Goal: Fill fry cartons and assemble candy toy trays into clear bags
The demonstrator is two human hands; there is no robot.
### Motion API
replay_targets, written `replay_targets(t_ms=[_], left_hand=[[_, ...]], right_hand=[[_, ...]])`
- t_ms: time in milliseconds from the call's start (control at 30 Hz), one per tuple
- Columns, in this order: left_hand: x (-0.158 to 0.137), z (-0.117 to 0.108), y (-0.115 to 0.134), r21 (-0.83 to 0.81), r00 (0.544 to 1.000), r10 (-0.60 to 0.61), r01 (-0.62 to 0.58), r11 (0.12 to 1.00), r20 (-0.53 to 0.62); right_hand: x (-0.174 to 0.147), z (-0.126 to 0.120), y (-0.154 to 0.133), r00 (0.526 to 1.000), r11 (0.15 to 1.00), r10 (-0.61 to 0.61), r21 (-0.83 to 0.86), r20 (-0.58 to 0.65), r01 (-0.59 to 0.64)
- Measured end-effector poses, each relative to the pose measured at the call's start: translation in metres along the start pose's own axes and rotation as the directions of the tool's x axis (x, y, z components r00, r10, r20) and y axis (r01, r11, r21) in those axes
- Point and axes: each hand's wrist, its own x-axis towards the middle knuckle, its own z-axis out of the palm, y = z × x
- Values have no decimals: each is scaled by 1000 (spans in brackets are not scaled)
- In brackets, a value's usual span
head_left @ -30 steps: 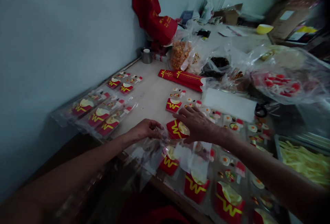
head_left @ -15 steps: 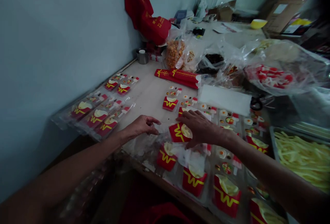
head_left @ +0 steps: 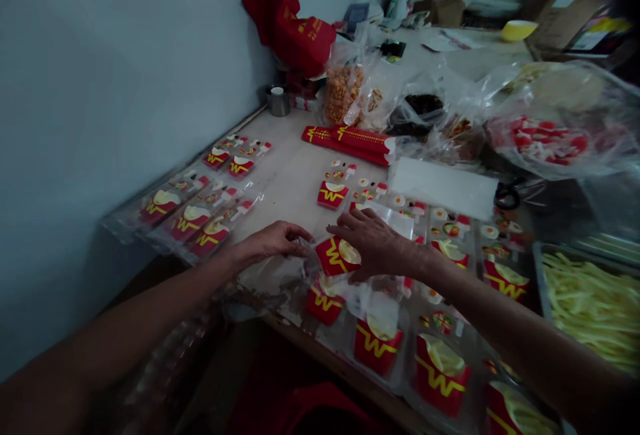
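Note:
My right hand [head_left: 373, 248] is closed over a flat pack with a small red fries box [head_left: 334, 258] bearing a yellow zigzag; its fingers cover the pack's right part. My left hand [head_left: 277, 240] has thumb and fingers pinched at the mouth of a clear plastic bag [head_left: 280, 278]. The box's left corner is at the bag, close to my left fingertips; how far it is inside I cannot tell. Below lie more packs with red boxes [head_left: 379, 347] and small toy-food pieces, with crumpled clear plastic over some.
Bagged packs [head_left: 187, 221] lie along the wall at left. Folded red cartons [head_left: 350, 145], a white sheet [head_left: 443, 185], scissors [head_left: 507, 195] and bags of small pieces [head_left: 345, 91] are further back. A tray of pale yellow strips [head_left: 593, 308] stands at right.
My right hand has moved the red fries box a little left, toward the bag at my left hand. My left hand stays nearly in place. The view has shifted slightly.

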Motion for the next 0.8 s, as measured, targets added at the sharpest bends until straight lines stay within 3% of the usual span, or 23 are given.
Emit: replay_targets(t_ms=[333, 500, 667, 733, 800], left_hand=[[10, 8, 27, 100, 990, 104, -114, 989, 100], [16, 12, 37, 102, 968, 103, -129, 986, 228], [31, 17, 63, 156, 944, 121, -175, 972, 306], [37, 20, 77, 251, 953, 155, -222, 942, 260], [38, 26, 87, 400, 955, 280, -295, 868, 97]], right_hand=[[-20, -10, -16, 996, 987, 81, -135, -29, -84], [-28, -6, -31, 989, 982, 138, -127, -50, -143], [-22, 6, -39, 986, 986, 143, -71, -81, -148], [-21, 11, -40, 974, 977, 203, -43, -98, -208], [-21, 15, -39, 938, 945, 323, -17, -124, -327]])
